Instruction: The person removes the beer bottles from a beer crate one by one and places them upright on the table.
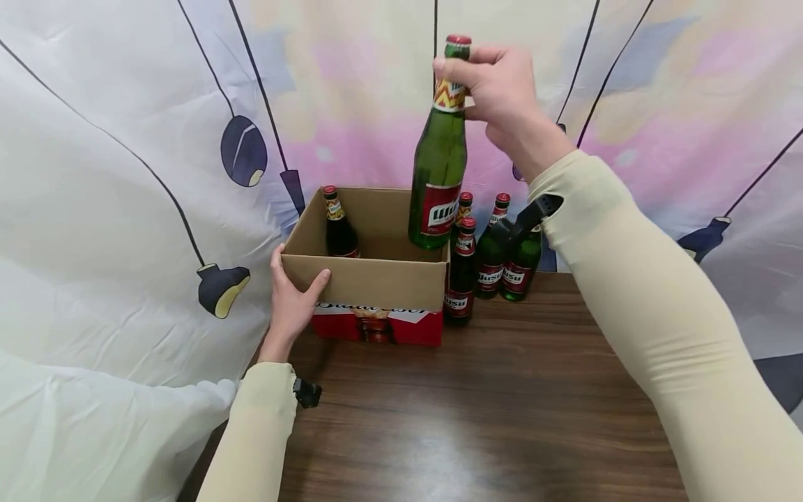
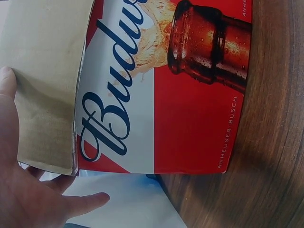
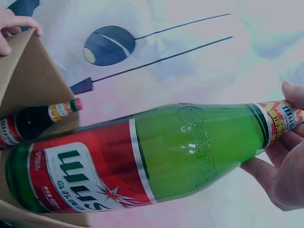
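My right hand (image 1: pixel 507 94) grips a green beer bottle (image 1: pixel 439 157) by its neck, just under the red cap. The bottle hangs nearly upright, slightly tilted, with its base over the right part of an open cardboard box (image 1: pixel 376 282). In the right wrist view its red and white label (image 3: pixel 80 173) faces the camera. A dark beer bottle (image 1: pixel 341 233) with a red cap stands inside the box at the left. My left hand (image 1: pixel 291 307) holds the box at its front left corner, thumb on the raised brown flap (image 2: pixel 45 95), other fingers round the side.
Right beside the box stand several more beer bottles, a dark one (image 1: pixel 461 279) in front and green ones (image 1: pixel 489 261) further right. They are on a brown wooden table (image 1: pixel 502 404). A patterned curtain (image 1: pixel 376 104) hangs close behind, and white cloth (image 1: pixel 113 432) lies at the left.
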A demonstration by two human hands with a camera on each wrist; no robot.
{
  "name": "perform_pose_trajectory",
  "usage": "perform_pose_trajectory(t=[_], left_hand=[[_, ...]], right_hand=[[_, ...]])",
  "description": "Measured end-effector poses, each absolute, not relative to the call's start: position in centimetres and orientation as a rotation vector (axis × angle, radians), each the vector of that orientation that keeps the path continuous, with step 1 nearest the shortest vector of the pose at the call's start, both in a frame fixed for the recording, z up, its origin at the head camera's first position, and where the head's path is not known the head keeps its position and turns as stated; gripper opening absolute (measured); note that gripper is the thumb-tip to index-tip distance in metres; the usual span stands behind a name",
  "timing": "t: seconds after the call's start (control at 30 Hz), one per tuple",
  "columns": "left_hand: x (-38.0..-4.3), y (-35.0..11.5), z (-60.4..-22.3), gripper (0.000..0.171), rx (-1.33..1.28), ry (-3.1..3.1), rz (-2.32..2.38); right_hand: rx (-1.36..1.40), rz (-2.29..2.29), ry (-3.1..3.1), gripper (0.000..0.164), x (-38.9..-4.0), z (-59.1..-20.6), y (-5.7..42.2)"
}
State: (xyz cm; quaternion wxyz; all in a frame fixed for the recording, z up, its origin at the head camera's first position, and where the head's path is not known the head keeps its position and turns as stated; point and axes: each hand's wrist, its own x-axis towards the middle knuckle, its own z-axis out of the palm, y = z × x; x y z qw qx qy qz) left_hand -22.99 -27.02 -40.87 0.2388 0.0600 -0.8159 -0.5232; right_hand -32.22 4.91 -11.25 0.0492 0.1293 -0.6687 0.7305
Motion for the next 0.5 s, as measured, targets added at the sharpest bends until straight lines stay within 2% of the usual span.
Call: perform_pose_trajectory(t=[0.27,0.5], left_hand=[[-22.9,-28.2,-40.6,0.096,0.174,-2.225,-1.395],[-22.4,-28.8,-40.6,0.097,0.195,-2.223,-1.385]], right_hand=[[0.419,2.224,-2.033,0.030,-31.6,-9.7,6.9],[0.308,2.216,-2.129,0.032,-31.9,-12.0,8.8]])
